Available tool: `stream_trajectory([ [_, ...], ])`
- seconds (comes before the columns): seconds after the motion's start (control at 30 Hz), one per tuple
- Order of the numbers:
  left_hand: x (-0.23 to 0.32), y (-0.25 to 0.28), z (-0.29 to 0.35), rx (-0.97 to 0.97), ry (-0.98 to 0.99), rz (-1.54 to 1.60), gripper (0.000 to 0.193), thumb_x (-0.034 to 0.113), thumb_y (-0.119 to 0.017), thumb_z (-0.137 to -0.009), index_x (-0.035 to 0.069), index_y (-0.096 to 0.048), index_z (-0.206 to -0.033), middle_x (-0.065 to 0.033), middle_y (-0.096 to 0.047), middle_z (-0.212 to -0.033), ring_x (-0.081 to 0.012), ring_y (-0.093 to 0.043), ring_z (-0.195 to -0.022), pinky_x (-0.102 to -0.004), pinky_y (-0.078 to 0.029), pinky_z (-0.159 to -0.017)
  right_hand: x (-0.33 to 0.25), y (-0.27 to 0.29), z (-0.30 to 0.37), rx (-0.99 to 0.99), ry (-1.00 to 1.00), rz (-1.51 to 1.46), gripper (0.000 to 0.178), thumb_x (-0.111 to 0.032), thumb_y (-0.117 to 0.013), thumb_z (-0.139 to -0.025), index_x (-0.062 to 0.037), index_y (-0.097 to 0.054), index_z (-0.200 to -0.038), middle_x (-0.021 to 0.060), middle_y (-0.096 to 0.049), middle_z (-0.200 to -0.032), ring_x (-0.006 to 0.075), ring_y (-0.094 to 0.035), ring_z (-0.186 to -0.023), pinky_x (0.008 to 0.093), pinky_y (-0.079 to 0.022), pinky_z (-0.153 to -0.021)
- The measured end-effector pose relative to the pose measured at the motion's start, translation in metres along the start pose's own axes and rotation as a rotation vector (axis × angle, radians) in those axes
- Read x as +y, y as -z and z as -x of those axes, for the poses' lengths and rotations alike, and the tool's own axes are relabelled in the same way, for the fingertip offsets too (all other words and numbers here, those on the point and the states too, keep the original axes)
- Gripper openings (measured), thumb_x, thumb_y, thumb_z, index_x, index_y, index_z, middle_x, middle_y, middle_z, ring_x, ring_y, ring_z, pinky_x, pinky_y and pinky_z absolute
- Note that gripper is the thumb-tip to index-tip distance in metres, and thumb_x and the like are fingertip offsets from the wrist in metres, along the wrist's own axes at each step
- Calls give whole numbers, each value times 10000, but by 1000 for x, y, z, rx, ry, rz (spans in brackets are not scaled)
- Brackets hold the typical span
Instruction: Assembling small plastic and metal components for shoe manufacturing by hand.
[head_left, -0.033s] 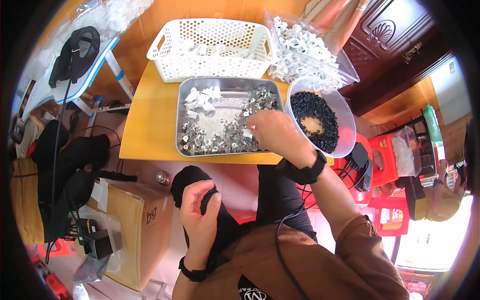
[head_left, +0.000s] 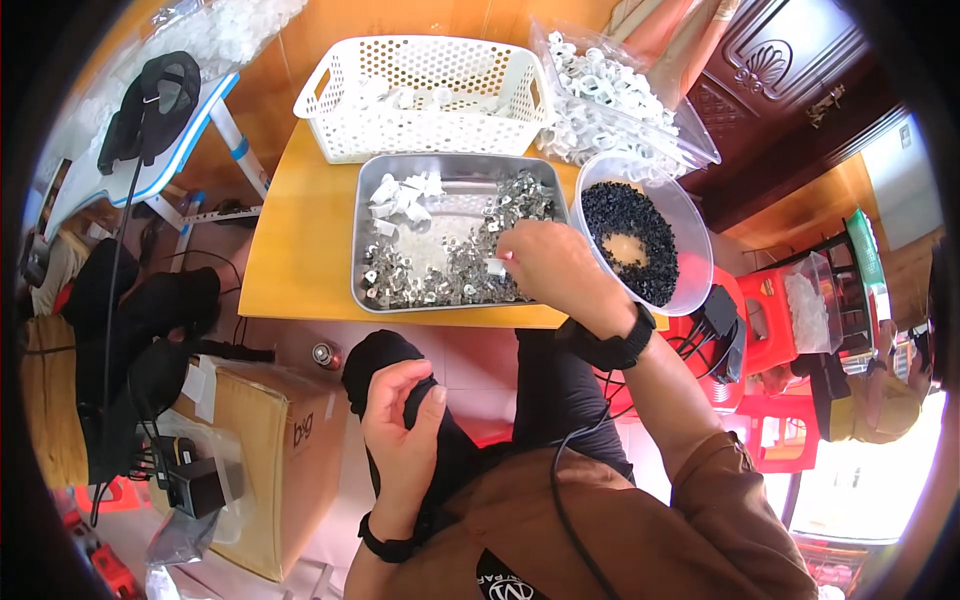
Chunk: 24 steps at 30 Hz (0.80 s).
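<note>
Over the right side of a metal tray [head_left: 357, 250], my right hand [head_left: 548, 262] has its fingers closed on a small white plastic piece [head_left: 495, 267]. Small shiny metal clips [head_left: 430, 285] lie loose across the near and right parts of that tray. A little heap of white plastic pieces [head_left: 402, 200] sits in its far left corner. My left hand [head_left: 402, 420] hovers above my left knee, thumb apart from the curved fingers, with nothing visible in it.
Right of the tray stands a clear round tub [head_left: 697, 262] of small black parts. Behind are a white perforated basket [head_left: 420, 140] and a clear bin [head_left: 690, 150] of white rings. A cardboard box [head_left: 270, 450] stands on the floor at left; red stools [head_left: 765, 315] are at right.
</note>
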<state>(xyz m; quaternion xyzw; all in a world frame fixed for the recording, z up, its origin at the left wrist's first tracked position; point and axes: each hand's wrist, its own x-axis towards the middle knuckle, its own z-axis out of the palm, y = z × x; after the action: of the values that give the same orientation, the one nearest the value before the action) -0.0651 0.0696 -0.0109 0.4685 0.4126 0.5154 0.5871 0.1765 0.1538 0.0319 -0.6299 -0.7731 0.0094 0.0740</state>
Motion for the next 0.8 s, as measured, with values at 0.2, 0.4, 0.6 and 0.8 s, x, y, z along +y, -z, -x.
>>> stream_trajectory([
  [0.2,0,-13,-1,-59,55,60,255,-21,-650,-822,-15,-585,-1068,-73,-583,-1028,-137,-593,-987,-270,-498,-862,-27,27,20,395,-29,-396,59,-22,-601,-765,-36,-640,-807,130,-607,-771,325,-611,-698,375,-496,-620],
  [0.4,17,-25,-2,-195,131,301,366,-13,-646,-842,-23,-511,-1182,-106,-581,-1097,-146,-586,-993,-272,-498,-860,-76,43,62,175,172,-610,143,7,-666,-717,-48,-654,-848,89,-604,-760,270,-593,-676,354,-479,-584],
  [0.6,16,-22,0,-243,175,280,229,92,-582,-908,-12,-531,-1106,-102,-629,-928,-188,-646,-816,-331,-551,-753,-75,23,68,228,241,-713,168,-21,-688,-708,-53,-649,-869,80,-595,-767,270,-601,-682,356,-488,-595],
  [0.8,9,-6,2,-88,253,302,166,176,-587,-925,19,-559,-972,-93,-621,-889,-171,-628,-810,-329,-573,-677,-43,14,46,316,21,-510,181,-81,-683,-752,-55,-645,-926,98,-604,-807,278,-615,-698,354,-495,-594],
])
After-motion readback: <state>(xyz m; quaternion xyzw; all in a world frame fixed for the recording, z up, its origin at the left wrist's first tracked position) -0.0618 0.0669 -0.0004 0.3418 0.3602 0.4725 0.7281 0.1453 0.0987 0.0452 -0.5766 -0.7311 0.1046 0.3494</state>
